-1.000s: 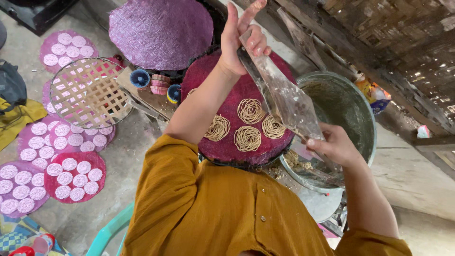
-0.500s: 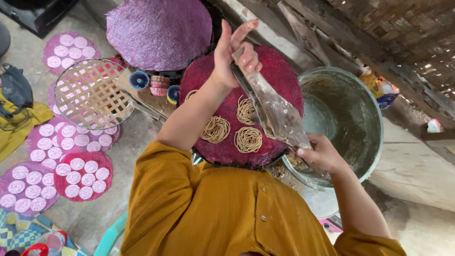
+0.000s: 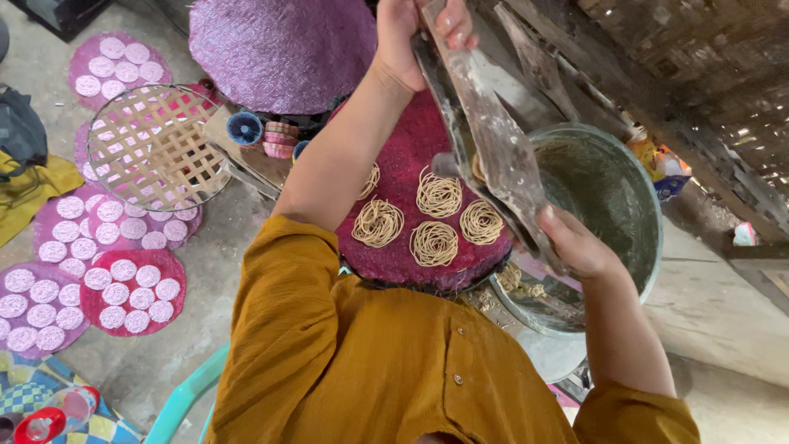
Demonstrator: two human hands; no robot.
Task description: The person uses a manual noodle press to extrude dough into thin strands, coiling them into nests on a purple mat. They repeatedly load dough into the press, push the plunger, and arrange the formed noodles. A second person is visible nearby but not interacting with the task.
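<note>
Bare concrete floor holds mats of white discs; left hand (image 3: 415, 37) and right hand (image 3: 579, 247) each clench one end of the long press (image 3: 493, 144), slanting above the dark red mat (image 3: 411, 255).

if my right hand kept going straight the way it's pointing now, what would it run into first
Probably the long floury metal press it already grips: the right hand points up along it toward the left hand at the far end. Depth is hard to judge; the grey metal basin sits just beside.
</note>
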